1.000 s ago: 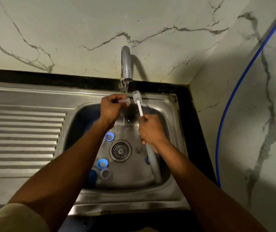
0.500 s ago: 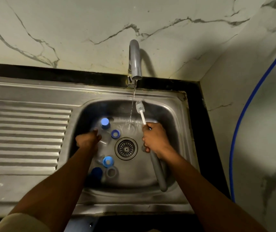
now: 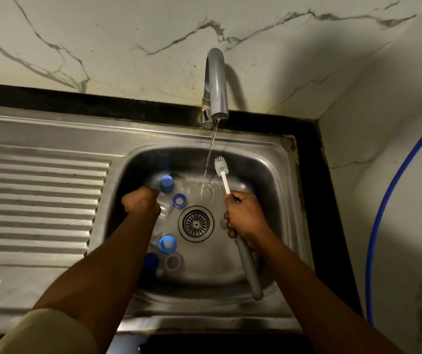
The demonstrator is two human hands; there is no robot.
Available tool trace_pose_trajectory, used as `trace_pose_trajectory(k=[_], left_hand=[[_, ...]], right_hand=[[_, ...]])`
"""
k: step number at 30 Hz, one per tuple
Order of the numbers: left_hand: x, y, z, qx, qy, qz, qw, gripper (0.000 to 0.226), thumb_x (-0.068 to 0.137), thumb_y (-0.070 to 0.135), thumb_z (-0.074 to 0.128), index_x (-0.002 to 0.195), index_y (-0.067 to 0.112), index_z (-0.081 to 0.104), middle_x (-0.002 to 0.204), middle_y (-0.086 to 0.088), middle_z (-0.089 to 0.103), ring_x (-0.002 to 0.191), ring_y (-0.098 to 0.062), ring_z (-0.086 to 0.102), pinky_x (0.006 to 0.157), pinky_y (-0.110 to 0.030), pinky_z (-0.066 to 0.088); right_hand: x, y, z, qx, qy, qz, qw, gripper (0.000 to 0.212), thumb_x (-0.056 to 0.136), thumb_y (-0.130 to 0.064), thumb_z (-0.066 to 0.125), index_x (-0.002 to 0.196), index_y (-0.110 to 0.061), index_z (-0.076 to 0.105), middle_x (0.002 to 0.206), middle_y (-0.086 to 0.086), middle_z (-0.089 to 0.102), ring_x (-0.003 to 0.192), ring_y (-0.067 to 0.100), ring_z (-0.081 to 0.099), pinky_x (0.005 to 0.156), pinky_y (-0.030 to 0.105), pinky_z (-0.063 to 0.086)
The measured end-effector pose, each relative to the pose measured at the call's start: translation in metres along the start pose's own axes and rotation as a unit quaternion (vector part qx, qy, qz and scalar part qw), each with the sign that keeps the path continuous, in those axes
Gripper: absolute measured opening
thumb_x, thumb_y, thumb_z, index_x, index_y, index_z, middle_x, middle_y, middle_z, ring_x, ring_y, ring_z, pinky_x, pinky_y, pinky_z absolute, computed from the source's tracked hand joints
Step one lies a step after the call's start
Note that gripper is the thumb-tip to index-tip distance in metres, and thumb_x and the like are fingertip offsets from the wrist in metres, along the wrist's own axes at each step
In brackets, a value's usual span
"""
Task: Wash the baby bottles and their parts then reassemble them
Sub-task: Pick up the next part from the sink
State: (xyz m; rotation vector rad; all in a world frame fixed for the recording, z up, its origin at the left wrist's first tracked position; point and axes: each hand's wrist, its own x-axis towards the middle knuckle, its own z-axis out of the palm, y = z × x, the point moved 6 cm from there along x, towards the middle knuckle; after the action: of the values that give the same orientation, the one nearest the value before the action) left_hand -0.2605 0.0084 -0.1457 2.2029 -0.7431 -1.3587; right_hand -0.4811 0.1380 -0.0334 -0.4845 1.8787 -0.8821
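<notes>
My left hand [image 3: 140, 204] is low in the sink basin [image 3: 279, 180], its fingers curled round a clear baby bottle [image 3: 166, 208] that lies there with a blue cap [image 3: 166, 183] at its far end. My right hand [image 3: 244, 218] grips a bottle brush by its grey handle [image 3: 250, 272]. The white bristle head [image 3: 221, 166] points up, just right of the water stream. Loose on the basin floor lie a blue ring [image 3: 179, 200], a blue collar [image 3: 167, 244], a dark blue cap [image 3: 151, 264] and a clear ring [image 3: 173, 262].
The faucet [image 3: 216, 83] runs a thin stream into the basin above the drain [image 3: 196, 223]. A ribbed steel draining board [image 3: 38, 200] lies to the left. Marble walls close in behind and on the right, where a blue hose [image 3: 383, 213] runs down.
My left hand dropped from under the faucet to the basin floor and closed on the clear bottle. My right hand lowered slightly, still holding the brush.
</notes>
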Motion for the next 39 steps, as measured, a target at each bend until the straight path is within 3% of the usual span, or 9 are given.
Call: trace_pose_trajectory(k=[2,5,10,13,16,22,31,36,39], left_hand=[[-0.002,0.005,0.012,0.079,0.007,0.076,0.994,0.034,0.096,0.031,0.056,0.116,0.006,0.066,0.116,-0.016,0.069,0.105,-0.032,0.067,0.083,-0.038,0.057],[-0.021,0.013,0.051,0.306,-0.002,0.269,0.913,0.022,0.094,0.022,0.058,0.095,0.004,0.07,0.094,-0.016,0.072,0.088,-0.034,0.069,0.079,-0.04,0.058],[-0.048,-0.015,0.101,0.572,-0.132,0.376,0.717,0.022,0.089,0.007,0.061,0.111,0.007,0.064,0.122,-0.012,0.059,0.101,-0.031,0.066,0.08,-0.039,0.054],[-0.053,-0.024,0.109,0.629,-0.125,0.376,0.669,0.03,0.09,0.009,0.062,0.119,0.009,0.065,0.142,-0.013,0.044,0.102,-0.031,0.068,0.079,-0.039,0.055],[-0.047,-0.025,0.113,0.633,-0.113,0.356,0.679,0.036,0.091,0.011,0.063,0.127,0.008,0.061,0.146,-0.018,0.037,0.106,-0.033,0.067,0.084,-0.04,0.055],[-0.031,-0.024,0.105,0.573,-0.113,0.368,0.723,0.028,0.093,0.0,0.052,0.121,0.001,0.058,0.122,-0.019,0.061,0.108,-0.034,0.064,0.089,-0.038,0.052],[-0.055,0.023,0.1,0.153,-0.173,0.349,0.909,0.035,0.076,0.012,0.085,0.065,0.015,0.051,0.062,0.002,0.051,0.059,-0.014,0.048,0.06,-0.027,0.04],[-0.056,0.058,0.091,0.034,-0.285,0.362,0.887,0.041,0.076,-0.006,0.076,0.075,0.028,0.052,0.08,-0.008,0.057,0.078,-0.025,0.059,0.073,-0.044,0.053],[-0.062,0.074,0.082,0.023,-0.342,0.347,0.873,0.036,0.086,-0.015,0.066,0.093,0.017,0.051,0.097,-0.01,0.061,0.084,-0.023,0.062,0.065,-0.029,0.055]], right_hand=[[0.0,0.003,0.001,0.005,0.002,0.003,1.0,0.029,0.103,-0.019,0.044,0.076,-0.015,0.055,0.053,0.002,0.044,0.037,0.012,0.039,0.037,0.023,0.034],[0.002,0.008,0.001,0.007,0.0,0.006,1.0,0.028,0.104,-0.022,0.044,0.079,-0.014,0.055,0.056,0.004,0.045,0.039,0.012,0.039,0.038,0.024,0.036],[0.003,0.016,-0.009,0.021,0.0,0.027,0.999,0.024,0.105,-0.023,0.044,0.099,-0.008,0.062,0.064,0.007,0.048,0.041,0.009,0.04,0.038,0.024,0.037],[0.004,0.021,-0.017,0.033,-0.001,0.042,0.999,0.025,0.105,-0.022,0.044,0.112,-0.004,0.06,0.065,0.006,0.044,0.04,0.008,0.037,0.037,0.022,0.036],[0.007,0.023,-0.018,0.038,-0.005,0.049,0.998,0.025,0.105,-0.023,0.044,0.116,-0.007,0.061,0.064,0.005,0.044,0.04,0.008,0.037,0.037,0.022,0.036],[0.011,0.026,-0.007,0.032,-0.024,0.053,0.998,0.022,0.104,-0.028,0.046,0.116,-0.017,0.062,0.066,0.004,0.051,0.038,0.007,0.041,0.037,0.021,0.037],[-0.004,0.021,-0.008,0.024,-0.054,0.055,0.997,0.02,0.103,-0.026,0.046,0.109,-0.017,0.063,0.062,0.003,0.049,0.04,0.008,0.04,0.039,0.022,0.037],[-0.016,0.01,-0.017,0.016,-0.065,0.042,0.997,0.024,0.105,-0.025,0.044,0.106,-0.009,0.062,0.063,0.005,0.045,0.038,0.008,0.037,0.039,0.021,0.034],[-0.022,0.006,-0.02,0.048,-0.101,0.053,0.992,0.019,0.104,-0.025,0.048,0.104,-0.012,0.062,0.061,0.003,0.043,0.037,0.008,0.032,0.039,0.018,0.029]])
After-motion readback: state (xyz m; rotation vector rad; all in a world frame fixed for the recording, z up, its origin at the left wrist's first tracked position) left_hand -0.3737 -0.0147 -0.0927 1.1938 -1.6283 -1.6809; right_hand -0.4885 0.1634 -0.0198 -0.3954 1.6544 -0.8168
